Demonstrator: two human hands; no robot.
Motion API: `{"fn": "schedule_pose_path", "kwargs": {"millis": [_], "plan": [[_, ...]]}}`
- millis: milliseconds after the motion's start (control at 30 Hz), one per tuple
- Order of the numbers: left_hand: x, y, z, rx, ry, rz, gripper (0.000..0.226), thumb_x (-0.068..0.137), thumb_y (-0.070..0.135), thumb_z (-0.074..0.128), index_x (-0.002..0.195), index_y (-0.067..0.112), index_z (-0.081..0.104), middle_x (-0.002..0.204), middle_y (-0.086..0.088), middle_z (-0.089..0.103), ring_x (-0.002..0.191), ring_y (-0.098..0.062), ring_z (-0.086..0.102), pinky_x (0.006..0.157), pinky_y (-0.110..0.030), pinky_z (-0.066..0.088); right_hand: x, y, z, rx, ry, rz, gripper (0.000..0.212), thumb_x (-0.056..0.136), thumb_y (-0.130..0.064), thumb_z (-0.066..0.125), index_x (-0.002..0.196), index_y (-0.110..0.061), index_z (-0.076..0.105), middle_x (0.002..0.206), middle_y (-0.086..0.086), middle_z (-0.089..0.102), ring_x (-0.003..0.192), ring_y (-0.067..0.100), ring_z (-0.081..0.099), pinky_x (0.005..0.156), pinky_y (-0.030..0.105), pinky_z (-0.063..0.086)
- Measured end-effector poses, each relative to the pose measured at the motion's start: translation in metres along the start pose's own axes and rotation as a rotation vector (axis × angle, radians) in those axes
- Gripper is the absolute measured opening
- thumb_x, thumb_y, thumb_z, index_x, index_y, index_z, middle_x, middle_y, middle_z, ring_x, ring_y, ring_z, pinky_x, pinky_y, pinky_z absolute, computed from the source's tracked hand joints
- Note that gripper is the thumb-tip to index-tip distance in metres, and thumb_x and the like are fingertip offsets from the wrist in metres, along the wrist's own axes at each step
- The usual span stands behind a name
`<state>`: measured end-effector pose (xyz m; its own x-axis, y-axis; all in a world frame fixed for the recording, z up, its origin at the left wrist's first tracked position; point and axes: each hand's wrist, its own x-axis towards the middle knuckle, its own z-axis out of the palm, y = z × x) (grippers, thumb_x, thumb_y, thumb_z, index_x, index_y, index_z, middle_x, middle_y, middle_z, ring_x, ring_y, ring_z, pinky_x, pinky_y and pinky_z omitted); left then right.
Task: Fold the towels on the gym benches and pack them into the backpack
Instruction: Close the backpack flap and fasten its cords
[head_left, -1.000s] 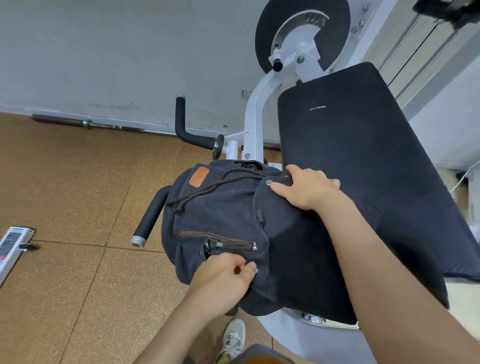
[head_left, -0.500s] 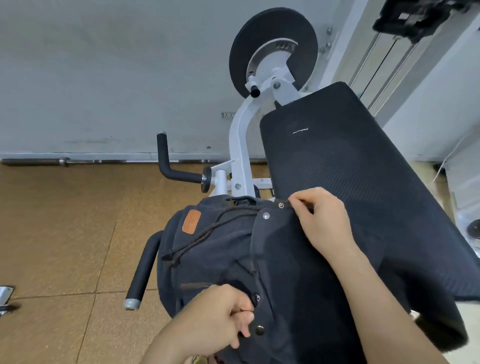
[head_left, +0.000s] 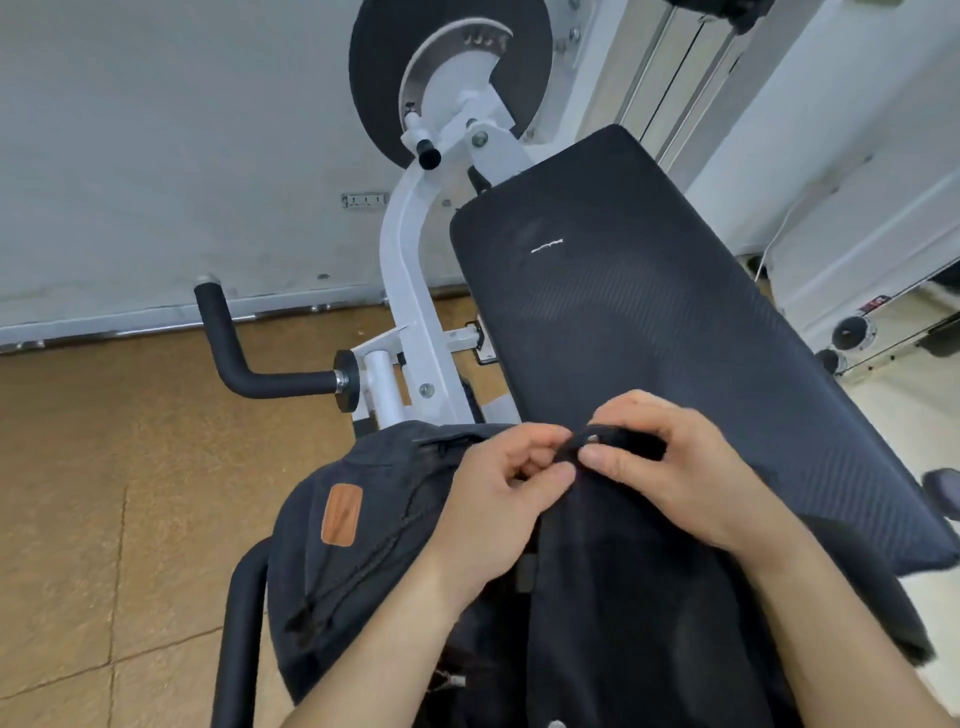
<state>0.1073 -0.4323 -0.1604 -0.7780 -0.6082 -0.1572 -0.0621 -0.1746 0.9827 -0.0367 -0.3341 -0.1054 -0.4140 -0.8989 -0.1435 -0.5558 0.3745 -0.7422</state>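
Observation:
A dark navy canvas backpack (head_left: 363, 561) with an orange leather patch lies at the near end of the black padded gym bench (head_left: 649, 332). Its top flap is folded over the body. My left hand (head_left: 498, 499) and my right hand (head_left: 670, 467) meet at the flap's far edge. Both pinch a dark strap with a metal snap between thumb and fingers. No towel is visible; the backpack's inside is hidden.
The bench's white steel frame (head_left: 410, 270) rises to a black weight plate (head_left: 447, 67) near the wall. A black foam handle (head_left: 249, 364) sticks out left, and another black padded bar (head_left: 234, 639) runs beside the backpack. Brown tiled floor lies left; cable machine parts stand right.
My left hand left the backpack's lower front and rose to the flap's top edge, joining my right hand on the snap strap. The view tilted and moved closer.

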Motion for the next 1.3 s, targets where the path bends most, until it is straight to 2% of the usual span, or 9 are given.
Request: {"fn": "schedule_pose_path", "kwargs": {"millis": [67, 200, 300, 500, 667, 900, 1000, 1200, 1300], "plan": [[0.021, 0.001, -0.001, -0.025, -0.011, -0.07, 0.015, 0.092, 0.012, 0.064, 0.102, 0.02, 0.072, 0.092, -0.002, 0.072, 0.086, -0.017, 0.067, 0.079, -0.03, 0.056, 0.0, -0.005, -0.008, 0.021, 0.099, -0.001, 0.007, 0.087, -0.024, 0.069, 0.085, -0.03, 0.072, 0.085, -0.013, 0.07, 0.084, 0.006, 0.065, 0.073, 0.013, 0.046], [0.054, -0.015, -0.008, 0.64, -0.054, -0.027, 0.013, 0.09, 0.034, 0.064, 0.101, 0.03, 0.071, 0.083, 0.017, 0.059, 0.076, 0.001, 0.054, 0.072, -0.018, 0.044, 0.013, -0.004, -0.015, -0.043, -0.108, 0.101, 0.015, 0.094, -0.018, 0.061, 0.086, -0.025, 0.072, 0.083, -0.013, 0.071, 0.081, 0.002, 0.065, 0.073, 0.014, 0.048], [0.061, -0.02, -0.01, 0.749, -0.208, 0.014, 0.012, 0.087, 0.037, 0.066, 0.093, 0.029, 0.072, 0.08, 0.018, 0.056, 0.075, -0.001, 0.052, 0.066, -0.017, 0.039, 0.026, 0.002, -0.004, -0.209, -0.217, 0.147, 0.017, 0.093, -0.02, 0.062, 0.081, -0.027, 0.073, 0.079, -0.013, 0.071, 0.079, 0.002, 0.063, 0.071, 0.017, 0.048], [0.062, -0.023, -0.021, 0.849, -0.298, 0.212, 0.015, 0.085, 0.037, 0.066, 0.096, 0.027, 0.065, 0.088, 0.012, 0.058, 0.079, -0.008, 0.054, 0.07, -0.027, 0.046, 0.031, 0.015, 0.013, -0.248, -0.271, 0.171, 0.009, 0.089, -0.026, 0.068, 0.09, -0.025, 0.077, 0.083, -0.009, 0.073, 0.08, 0.007, 0.065, 0.077, 0.028, 0.052], [0.065, -0.025, -0.023, 0.995, -0.35, 0.337, 0.015, 0.088, 0.032, 0.063, 0.095, 0.021, 0.071, 0.088, 0.005, 0.064, 0.081, -0.017, 0.061, 0.069, -0.036, 0.05, 0.031, 0.023, 0.014, -0.308, -0.293, 0.146, 0.011, 0.089, -0.03, 0.068, 0.095, -0.025, 0.076, 0.087, -0.01, 0.072, 0.079, 0.006, 0.064, 0.077, 0.031, 0.052], [0.069, -0.016, -0.03, 0.748, -0.292, 0.054, 0.003, 0.087, 0.025, 0.069, 0.089, 0.027, 0.07, 0.082, 0.013, 0.068, 0.077, -0.002, 0.061, 0.072, -0.02, 0.049, 0.025, 0.026, 0.021, -0.452, -0.115, 0.005, 0.013, 0.087, -0.041, 0.066, 0.093, -0.031, 0.072, 0.08, -0.011, 0.069, 0.075, 0.01, 0.062, 0.071, 0.037, 0.053], [0.071, -0.016, -0.031, 0.643, -0.348, -0.017, 0.015, 0.089, 0.02, 0.067, 0.082, 0.032, 0.064, 0.08, 0.014, 0.064, 0.076, 0.001, 0.057, 0.068, -0.009, 0.041, 0.023, 0.025, 0.028, -0.449, -0.018, -0.096, 0.014, 0.082, -0.04, 0.067, 0.085, -0.027, 0.072, 0.077, -0.011, 0.062, 0.069, 0.012, 0.061, 0.059, 0.04, 0.054], [0.073, -0.015, -0.038, 0.465, -0.418, -0.147, 0.022, 0.097, 0.021, 0.057, 0.091, 0.038, 0.068, 0.075, 0.026, 0.063, 0.074, 0.007, 0.056, 0.071, -0.017, 0.041, 0.023, 0.027, 0.029, -0.299, 0.085, -0.051, 0.012, 0.081, -0.035, 0.073, 0.083, -0.025, 0.068, 0.082, -0.012, 0.059, 0.075, 0.008, 0.058, 0.067, 0.037, 0.053], [0.07, -0.01, -0.039, 0.419, -0.387, -0.143, 0.019, 0.098, 0.023, 0.055, 0.098, 0.032, 0.072, 0.081, 0.021, 0.068, 0.077, 0.006, 0.059, 0.075, -0.019, 0.043, 0.025, 0.025, 0.03, -0.297, 0.062, -0.04, 0.015, 0.081, -0.035, 0.074, 0.081, -0.026, 0.061, 0.076, -0.012, 0.06, 0.071, 0.008, 0.057, 0.068, 0.037, 0.052]]}}
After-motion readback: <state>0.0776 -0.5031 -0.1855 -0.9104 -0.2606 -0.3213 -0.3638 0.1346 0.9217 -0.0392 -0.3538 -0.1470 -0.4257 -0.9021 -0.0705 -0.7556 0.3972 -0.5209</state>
